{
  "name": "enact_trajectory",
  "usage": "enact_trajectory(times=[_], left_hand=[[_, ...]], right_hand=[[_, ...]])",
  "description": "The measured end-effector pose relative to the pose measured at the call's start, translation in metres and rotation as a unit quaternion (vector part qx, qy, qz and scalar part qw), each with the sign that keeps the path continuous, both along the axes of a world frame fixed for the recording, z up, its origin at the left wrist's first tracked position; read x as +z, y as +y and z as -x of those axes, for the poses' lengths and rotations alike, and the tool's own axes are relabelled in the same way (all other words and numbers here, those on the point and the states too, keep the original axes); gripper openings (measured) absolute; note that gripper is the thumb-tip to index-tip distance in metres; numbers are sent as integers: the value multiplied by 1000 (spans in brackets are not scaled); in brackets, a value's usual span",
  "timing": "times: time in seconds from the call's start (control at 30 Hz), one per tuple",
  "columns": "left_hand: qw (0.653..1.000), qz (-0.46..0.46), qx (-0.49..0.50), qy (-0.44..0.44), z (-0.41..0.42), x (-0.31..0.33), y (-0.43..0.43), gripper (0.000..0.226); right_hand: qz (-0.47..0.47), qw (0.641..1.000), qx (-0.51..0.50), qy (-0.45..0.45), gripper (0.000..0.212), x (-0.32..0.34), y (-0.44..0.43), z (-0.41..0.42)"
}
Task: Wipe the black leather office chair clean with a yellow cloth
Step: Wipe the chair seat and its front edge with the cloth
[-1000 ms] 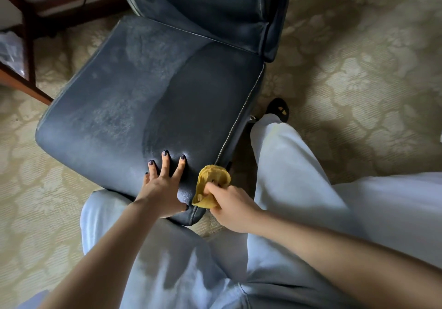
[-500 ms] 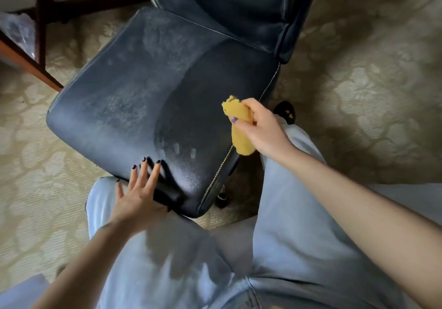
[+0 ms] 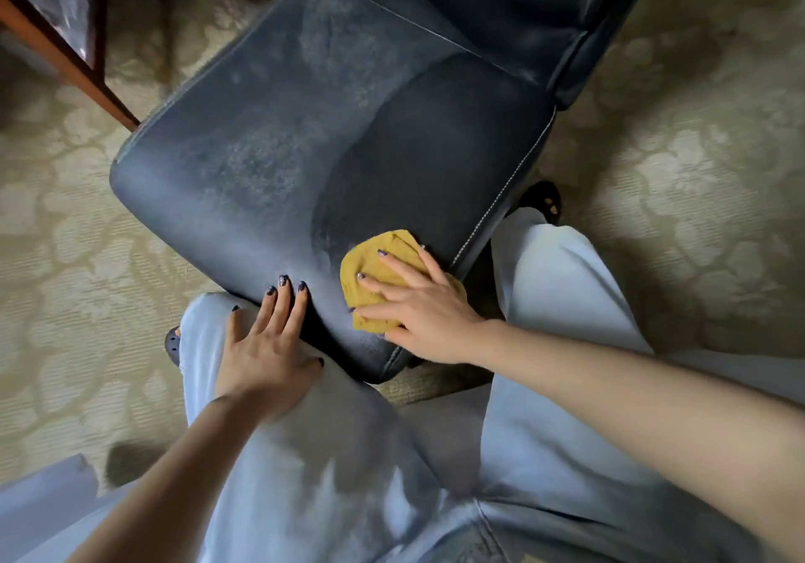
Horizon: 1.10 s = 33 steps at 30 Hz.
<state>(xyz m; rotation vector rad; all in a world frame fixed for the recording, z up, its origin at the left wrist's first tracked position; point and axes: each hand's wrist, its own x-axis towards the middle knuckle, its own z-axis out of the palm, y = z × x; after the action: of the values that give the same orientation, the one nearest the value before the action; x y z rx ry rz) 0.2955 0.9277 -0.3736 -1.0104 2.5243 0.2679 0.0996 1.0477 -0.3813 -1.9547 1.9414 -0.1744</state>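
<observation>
Right hand point(image 3: 418, 305) flat, fingers spread, pressing yellow cloth point(image 3: 370, 277) on front of chair seat point(image 3: 435, 148), near right edge. Left hand point(image 3: 265, 344) flat, fingertips on seat front, holding nothing. Cloth not gripped: may slip out. Hard push may roll chair away. Big dusty patch point(image 3: 257, 161) on left easy to miss.

Patterned beige carpet point(image 3: 697, 170), wooden furniture frame point(image 3: 65, 60)

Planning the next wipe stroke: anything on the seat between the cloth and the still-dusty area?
Nothing lies on the seat between the yellow cloth under the right hand and the dusty area. The left hand rests fingertips on the seat's front edge beside the cloth, apart from it; a sideways stroke might meet it.
</observation>
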Motion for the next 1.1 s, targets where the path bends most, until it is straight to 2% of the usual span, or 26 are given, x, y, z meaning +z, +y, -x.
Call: enact_trajectory(times=[0.2,0.33,0.43,0.5,0.73,0.83,0.9,1.0,1.1], left_hand=[[1000,3,-1,21,-2,-3,1,94],[999,6,-5,32,-3,-4,0,95],[999,6,-4,36,-4,-4,-1,96],[1000,9,-6,29,-4,-5,-1,96],[1000,6,-10,10,-4,-5,-2,93],[1000,10,-11,22,-4,-7,-2,93],[1000,12,-13,22,-5,-8,-2,95],[1000,15,-14,22,-6,-10,-3,95],[999,11,-11,30,-6,-10,-3,93]], right_hand=[[46,974,209,72,31,-13,15,-5],[50,894,396,203,19,-27,20,-1],[79,844,463,259,23,-37,12,16],[104,826,486,265,30,-40,6,32],[184,837,481,183,29,-38,3,83],[194,846,468,165,37,-27,-1,102],[168,857,461,154,35,-18,-3,112],[101,881,434,157,48,-3,-1,125],[75,906,392,144,43,11,3,138]])
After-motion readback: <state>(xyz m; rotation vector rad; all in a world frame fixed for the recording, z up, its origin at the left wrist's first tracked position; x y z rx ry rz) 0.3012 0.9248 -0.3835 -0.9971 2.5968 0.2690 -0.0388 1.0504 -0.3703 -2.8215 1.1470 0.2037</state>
